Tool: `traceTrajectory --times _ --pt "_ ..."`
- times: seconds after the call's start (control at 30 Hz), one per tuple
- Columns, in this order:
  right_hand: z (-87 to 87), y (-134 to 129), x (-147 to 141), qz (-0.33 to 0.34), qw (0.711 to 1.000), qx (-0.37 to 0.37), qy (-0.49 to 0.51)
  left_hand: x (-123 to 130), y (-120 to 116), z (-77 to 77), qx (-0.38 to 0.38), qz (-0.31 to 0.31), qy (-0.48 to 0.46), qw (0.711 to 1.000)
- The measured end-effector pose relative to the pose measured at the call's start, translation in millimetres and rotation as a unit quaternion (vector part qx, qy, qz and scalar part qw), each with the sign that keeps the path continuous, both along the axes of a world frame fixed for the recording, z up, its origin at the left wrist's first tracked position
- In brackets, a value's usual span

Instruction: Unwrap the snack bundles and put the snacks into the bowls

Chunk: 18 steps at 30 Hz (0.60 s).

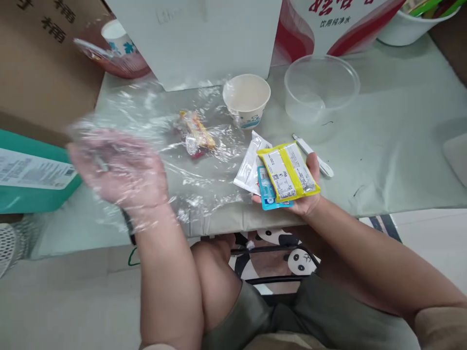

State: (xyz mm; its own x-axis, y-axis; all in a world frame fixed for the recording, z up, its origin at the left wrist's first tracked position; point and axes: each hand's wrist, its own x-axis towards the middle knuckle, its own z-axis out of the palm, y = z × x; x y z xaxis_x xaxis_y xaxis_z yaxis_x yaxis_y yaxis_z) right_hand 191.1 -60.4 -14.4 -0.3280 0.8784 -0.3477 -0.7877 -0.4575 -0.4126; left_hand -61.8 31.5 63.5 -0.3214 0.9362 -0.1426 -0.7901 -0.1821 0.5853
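My left hand is inside or under a large clear plastic bag, palm up, with its fingers loosely curled and partly blurred; whether they pinch the film is unclear. The bag spreads over the table, and small wrapped snacks lie in or beneath it. My right hand is closed round several packets: a yellow packet on top, a blue packet below it and a white packet at the left. A white folded tool lies just behind this hand.
Behind the hands stand a paper cup and a clear plastic tub. A white box rises at the back. At the left are a cardboard box and a green box. A white bucket stands back right.
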Motion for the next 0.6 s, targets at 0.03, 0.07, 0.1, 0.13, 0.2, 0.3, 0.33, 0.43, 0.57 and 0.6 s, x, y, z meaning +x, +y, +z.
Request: traceTrajectory --times 0.03,0.07,0.1,0.13,0.2,0.3,0.33,0.43,0.57,0.6 --pt "-0.5 0.9 2.8 -0.002 1.0 0.015 0.004 2.3 3.2 -2.7 0.015 -0.004 -0.045 0.999" --pt "0.1 1.9 5.8 -0.005 1.0 0.029 0.007 5.7 6.0 -5.6 -0.009 -0.029 -0.055 0.998" --pt "2.0 2.8 8.9 -0.012 0.999 0.039 0.007 9.8 8.2 -8.3 -0.034 -0.046 -0.057 0.997" --pt "5.1 3.4 12.0 -0.024 0.999 0.045 0.004 13.9 9.7 -10.9 -0.062 -0.052 -0.057 0.995" --pt "14.2 3.2 18.9 -0.052 0.997 0.046 -0.015 20.8 11.0 -15.0 -0.089 -0.061 -0.055 0.993" --pt "32.7 1.7 34.3 -0.112 0.988 0.056 -0.087 26.3 10.3 -18.0 -0.077 -0.092 -0.045 0.992" --pt "39.6 2.7 41.8 -0.134 0.98 0.067 -0.131 27.4 9.8 -18.2 -0.07 -0.107 -0.039 0.991" --pt "61.3 18.2 69.3 -0.184 0.924 0.119 -0.314 30.8 8.7 -17.8 -0.063 -0.134 -0.012 0.989" --pt "93.5 63.2 96.8 -0.222 0.848 0.176 -0.447 31.7 8.7 -19.3 -0.066 -0.177 0.089 0.978" --pt "101.2 74.3 99.4 -0.23 0.845 0.154 -0.457 30.3 9.1 -20.8 -0.059 -0.189 0.115 0.973"
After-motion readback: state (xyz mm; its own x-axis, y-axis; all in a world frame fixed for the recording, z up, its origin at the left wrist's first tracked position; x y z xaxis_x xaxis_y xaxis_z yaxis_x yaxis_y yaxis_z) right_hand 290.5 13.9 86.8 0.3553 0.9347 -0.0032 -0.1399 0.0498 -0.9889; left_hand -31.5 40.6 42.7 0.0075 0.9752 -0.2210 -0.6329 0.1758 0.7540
